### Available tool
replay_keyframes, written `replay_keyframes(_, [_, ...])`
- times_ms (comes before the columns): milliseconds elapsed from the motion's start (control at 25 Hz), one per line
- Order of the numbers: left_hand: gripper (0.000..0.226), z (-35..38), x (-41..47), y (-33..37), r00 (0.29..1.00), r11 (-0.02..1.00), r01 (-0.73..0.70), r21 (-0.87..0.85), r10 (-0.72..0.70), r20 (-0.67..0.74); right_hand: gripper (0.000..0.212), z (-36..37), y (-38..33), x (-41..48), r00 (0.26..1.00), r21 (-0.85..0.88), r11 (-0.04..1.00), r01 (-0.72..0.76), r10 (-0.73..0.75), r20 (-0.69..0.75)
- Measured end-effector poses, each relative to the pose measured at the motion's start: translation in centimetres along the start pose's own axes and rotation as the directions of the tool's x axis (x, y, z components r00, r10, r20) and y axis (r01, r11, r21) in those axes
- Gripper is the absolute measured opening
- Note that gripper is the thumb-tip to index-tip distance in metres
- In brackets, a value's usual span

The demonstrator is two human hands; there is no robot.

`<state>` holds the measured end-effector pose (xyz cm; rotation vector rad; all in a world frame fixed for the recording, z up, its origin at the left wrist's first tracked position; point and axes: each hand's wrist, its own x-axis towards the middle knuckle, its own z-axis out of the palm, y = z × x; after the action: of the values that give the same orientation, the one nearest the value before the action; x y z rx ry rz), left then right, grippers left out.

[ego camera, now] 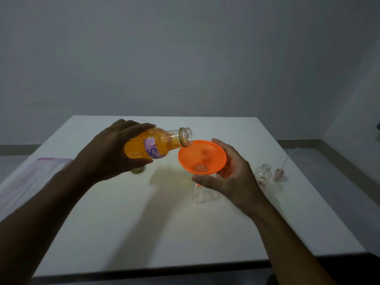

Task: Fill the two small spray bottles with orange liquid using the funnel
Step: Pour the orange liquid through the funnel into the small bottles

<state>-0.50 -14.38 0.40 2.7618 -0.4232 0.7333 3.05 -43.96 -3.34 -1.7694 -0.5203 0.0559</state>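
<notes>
Two hands engaged. Left hand (117,149) wrapped around the clear plastic drink bottle of orange liquid (152,147), tipped, uncapped mouth at the rim of the orange plastic funnel (202,157). Right hand (228,177) cups the funnel bowl, thumb on the near rim; spout sits in the first small clear spray bottle (202,195) on the white counter (144,233). Second small clear bottle (264,173) stands open, right.

Judgement: part-full drink bottle has some weight, thin walls give if squeezed; grip mid-body. Spray bottle light, tippy; steady via funnel.

Label: purple "Sp", rest hidden.
</notes>
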Motion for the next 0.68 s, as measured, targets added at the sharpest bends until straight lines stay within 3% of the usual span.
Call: replay_keyframes(680, [0.084, -0.63, 0.92, 0.36, 0.996, 0.986, -0.089, 0.138, 0.087, 0.017, 0.098, -0.08, 0.03, 0.24, 1.000, 0.011, 1.000, 0.000, 0.000, -0.002])
